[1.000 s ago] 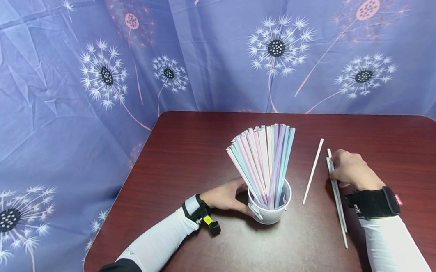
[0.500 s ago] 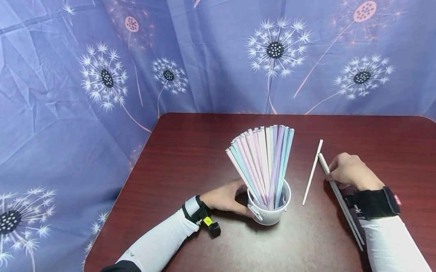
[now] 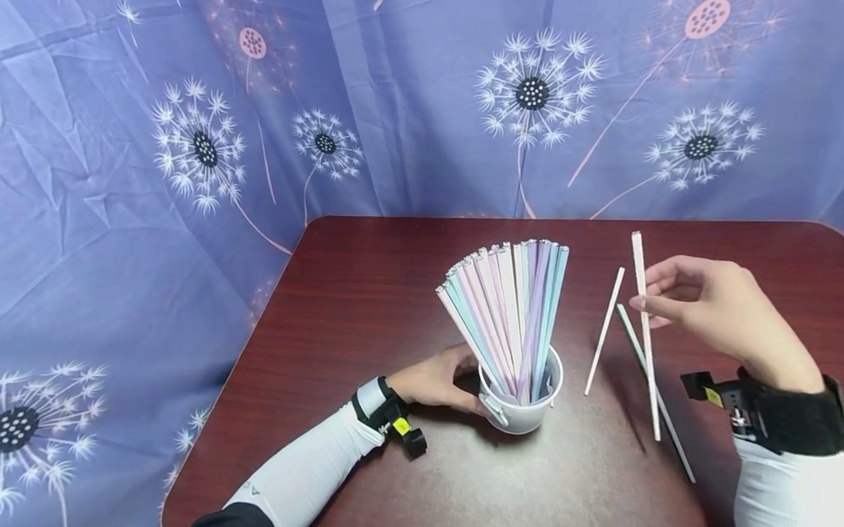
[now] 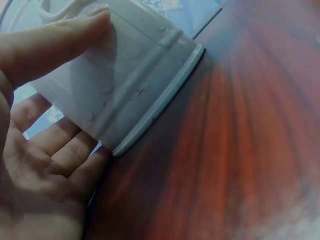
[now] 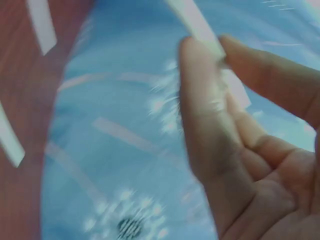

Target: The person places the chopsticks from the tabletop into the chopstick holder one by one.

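The right hand (image 3: 706, 310) pinches a white straw (image 3: 645, 339) between thumb and fingertips, lifting it steeply above the dark red worktop (image 3: 392, 278). Beneath it lie a pale green straw (image 3: 665, 415) and another white straw (image 3: 604, 333), just right of the small white bucket (image 3: 522, 400). The left hand (image 3: 433, 379) cups the bucket's side, its fingers curled against the wall; pastel straws (image 3: 508, 316) fan up from the bucket.
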`<state>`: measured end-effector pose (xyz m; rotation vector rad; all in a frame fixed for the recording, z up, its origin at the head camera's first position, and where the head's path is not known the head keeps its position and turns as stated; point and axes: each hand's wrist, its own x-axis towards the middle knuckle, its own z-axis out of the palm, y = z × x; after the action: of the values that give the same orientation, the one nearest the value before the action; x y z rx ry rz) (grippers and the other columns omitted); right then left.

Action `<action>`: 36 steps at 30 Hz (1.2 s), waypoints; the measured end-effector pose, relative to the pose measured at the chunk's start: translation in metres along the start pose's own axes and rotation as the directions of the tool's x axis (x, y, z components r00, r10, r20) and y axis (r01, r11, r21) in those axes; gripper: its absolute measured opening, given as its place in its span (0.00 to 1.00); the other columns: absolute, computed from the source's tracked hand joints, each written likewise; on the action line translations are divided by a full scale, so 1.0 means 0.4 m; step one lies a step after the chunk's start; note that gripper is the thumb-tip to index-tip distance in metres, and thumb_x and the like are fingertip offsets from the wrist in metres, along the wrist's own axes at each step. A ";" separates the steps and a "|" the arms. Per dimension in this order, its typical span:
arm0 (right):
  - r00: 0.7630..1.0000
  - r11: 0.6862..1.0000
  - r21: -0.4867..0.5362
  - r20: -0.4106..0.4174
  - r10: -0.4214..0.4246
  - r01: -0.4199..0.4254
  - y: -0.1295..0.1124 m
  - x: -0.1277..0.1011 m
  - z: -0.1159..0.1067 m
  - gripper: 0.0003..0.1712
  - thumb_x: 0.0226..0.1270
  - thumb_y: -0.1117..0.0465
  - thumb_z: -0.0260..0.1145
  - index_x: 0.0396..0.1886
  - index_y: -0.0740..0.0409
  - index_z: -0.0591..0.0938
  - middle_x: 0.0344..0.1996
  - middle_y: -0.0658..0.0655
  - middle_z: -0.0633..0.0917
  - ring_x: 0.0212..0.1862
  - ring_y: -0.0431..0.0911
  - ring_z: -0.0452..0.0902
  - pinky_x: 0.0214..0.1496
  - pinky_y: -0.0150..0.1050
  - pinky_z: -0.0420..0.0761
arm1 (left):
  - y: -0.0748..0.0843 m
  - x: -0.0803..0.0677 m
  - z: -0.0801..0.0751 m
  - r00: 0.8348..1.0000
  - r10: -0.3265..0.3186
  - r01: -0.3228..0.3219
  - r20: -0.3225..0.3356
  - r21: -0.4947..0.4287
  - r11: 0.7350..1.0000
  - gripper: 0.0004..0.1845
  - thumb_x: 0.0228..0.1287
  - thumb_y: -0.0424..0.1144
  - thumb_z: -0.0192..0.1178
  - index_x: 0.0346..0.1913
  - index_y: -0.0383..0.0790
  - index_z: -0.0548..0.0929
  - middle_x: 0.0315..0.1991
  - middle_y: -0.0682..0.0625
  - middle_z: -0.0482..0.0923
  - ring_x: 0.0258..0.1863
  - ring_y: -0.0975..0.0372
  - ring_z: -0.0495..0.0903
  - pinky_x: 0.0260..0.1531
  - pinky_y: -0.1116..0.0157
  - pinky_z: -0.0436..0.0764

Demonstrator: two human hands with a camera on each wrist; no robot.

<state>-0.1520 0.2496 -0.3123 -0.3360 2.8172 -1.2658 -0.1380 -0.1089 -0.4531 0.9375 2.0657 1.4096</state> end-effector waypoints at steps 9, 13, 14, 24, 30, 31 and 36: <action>0.936 0.634 0.689 -0.248 -0.251 0.352 -0.115 -0.072 -0.001 0.18 0.52 0.88 0.62 0.45 0.83 0.74 0.33 0.68 0.85 0.33 0.54 0.85 0.37 0.40 0.87 | -0.004 0.006 0.000 1.000 0.023 -0.023 0.006 -0.028 0.999 0.40 0.49 0.36 0.76 0.66 0.45 0.68 0.61 0.56 0.76 0.63 0.67 0.72 0.67 0.68 0.68; 0.900 0.523 0.735 -0.310 -0.306 0.431 -0.134 -0.076 0.016 0.20 0.48 0.93 0.58 0.44 0.88 0.72 0.35 0.71 0.84 0.35 0.56 0.86 0.39 0.43 0.87 | -0.006 0.007 0.000 0.999 0.036 -0.035 0.014 -0.034 0.999 0.40 0.49 0.36 0.76 0.67 0.45 0.67 0.62 0.56 0.75 0.64 0.67 0.71 0.67 0.68 0.68; 0.899 0.540 0.721 -0.304 -0.315 0.434 -0.137 -0.077 0.020 0.20 0.48 0.93 0.59 0.44 0.87 0.73 0.35 0.71 0.84 0.36 0.55 0.86 0.40 0.41 0.87 | -0.006 0.007 0.000 0.999 0.037 -0.036 0.015 -0.036 0.999 0.40 0.50 0.36 0.76 0.67 0.44 0.67 0.62 0.55 0.75 0.64 0.67 0.71 0.68 0.68 0.68; 0.915 0.866 0.297 -0.095 -0.392 0.402 -0.135 -0.058 0.073 0.15 0.51 0.76 0.74 0.38 0.61 0.86 0.30 0.58 0.89 0.31 0.43 0.85 0.24 0.29 0.78 | -0.005 0.003 -0.001 1.000 0.030 -0.030 0.008 -0.010 0.999 0.39 0.49 0.37 0.76 0.65 0.43 0.69 0.61 0.56 0.75 0.63 0.67 0.71 0.67 0.68 0.68; 0.954 0.936 0.187 -0.056 -0.294 0.299 -0.134 -0.043 0.126 0.08 0.56 0.64 0.75 0.35 0.50 0.86 0.27 0.50 0.89 0.29 0.41 0.86 0.29 0.29 0.83 | -0.003 0.004 -0.001 0.999 0.038 -0.037 0.012 -0.015 0.999 0.39 0.50 0.37 0.76 0.66 0.43 0.69 0.61 0.56 0.75 0.63 0.67 0.72 0.67 0.68 0.68; 0.956 0.939 0.181 -0.055 -0.288 0.294 -0.134 -0.039 0.136 0.08 0.56 0.63 0.75 0.35 0.50 0.86 0.27 0.49 0.89 0.29 0.42 0.86 0.30 0.29 0.84 | -0.003 0.005 -0.001 0.999 0.042 -0.042 0.014 -0.020 0.999 0.39 0.50 0.36 0.76 0.66 0.43 0.69 0.61 0.56 0.75 0.63 0.67 0.72 0.67 0.68 0.68; 0.948 0.939 0.140 -0.104 -0.302 0.315 -0.127 -0.022 0.166 0.08 0.55 0.63 0.76 0.34 0.50 0.86 0.26 0.48 0.88 0.27 0.40 0.85 0.30 0.27 0.83 | -0.003 0.006 0.000 0.998 0.053 -0.053 0.020 -0.041 0.998 0.39 0.50 0.35 0.76 0.65 0.43 0.69 0.61 0.55 0.76 0.63 0.67 0.72 0.67 0.67 0.68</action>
<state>-0.1261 0.1701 -0.3195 -0.7622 2.7859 -1.5786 -0.1399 -0.1074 -0.4542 0.9929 2.0036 1.4570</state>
